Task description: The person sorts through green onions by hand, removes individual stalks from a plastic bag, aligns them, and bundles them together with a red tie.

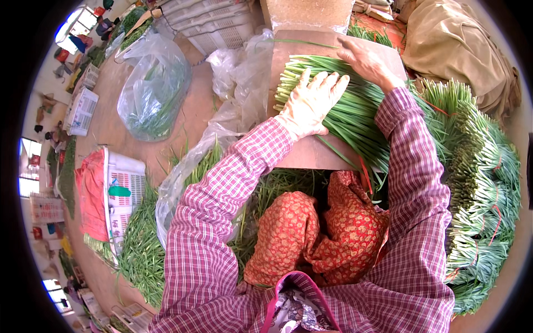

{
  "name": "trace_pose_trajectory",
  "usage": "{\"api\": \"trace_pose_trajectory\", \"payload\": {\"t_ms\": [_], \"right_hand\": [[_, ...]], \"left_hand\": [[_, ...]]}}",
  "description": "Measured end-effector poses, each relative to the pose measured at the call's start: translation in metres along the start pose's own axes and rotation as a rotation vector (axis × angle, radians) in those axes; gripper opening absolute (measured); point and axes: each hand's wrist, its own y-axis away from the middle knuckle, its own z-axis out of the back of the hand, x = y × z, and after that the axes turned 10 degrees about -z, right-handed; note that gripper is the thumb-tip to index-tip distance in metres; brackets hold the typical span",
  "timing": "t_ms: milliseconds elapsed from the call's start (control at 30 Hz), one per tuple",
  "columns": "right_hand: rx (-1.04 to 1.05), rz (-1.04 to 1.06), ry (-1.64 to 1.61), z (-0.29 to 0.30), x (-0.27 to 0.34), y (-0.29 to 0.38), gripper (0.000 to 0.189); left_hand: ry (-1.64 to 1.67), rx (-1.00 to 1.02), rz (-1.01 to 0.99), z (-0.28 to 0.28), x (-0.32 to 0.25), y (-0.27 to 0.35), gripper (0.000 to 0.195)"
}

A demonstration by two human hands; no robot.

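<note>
A loose heap of garlic chives [358, 112] lies across a board [287, 154] in front of me, pale cut ends to the left and green leaves to the right. My left hand [314, 102], in a pale glove, rests flat on the stalks with its fingers spread. Bare, my right hand [364, 60] touches the far edge of the heap, its fingers stretched out and the thumb side partly hidden. One single leaf [306, 42] lies apart near the board's far edge. A red tie [365, 175] hangs at the near edge, below the leaves.
Tied chive bundles [479, 200] are stacked along my right, beside a tan cloth-covered pile [454, 50]. Leftward are clear plastic sheeting [237, 87], a filled plastic bag [154, 91], a white crate [125, 179] and loose leaves [143, 245]. Stacked crates [216, 29] stand behind; people sit far left.
</note>
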Motion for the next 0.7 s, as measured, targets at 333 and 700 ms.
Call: {"api": "trace_pose_trajectory", "payload": {"t_ms": [333,700], "right_hand": [[0.230,0.222,0.192,-0.009,0.038,0.066,0.027],[-0.115,-0.259,-0.392,0.081,0.098,0.200,0.014]], "left_hand": [[0.029,0.073,0.093,0.017,-0.014,0.003,0.137],[0.087,0.170,0.152,-0.004,-0.003,-0.021,0.117]]}}
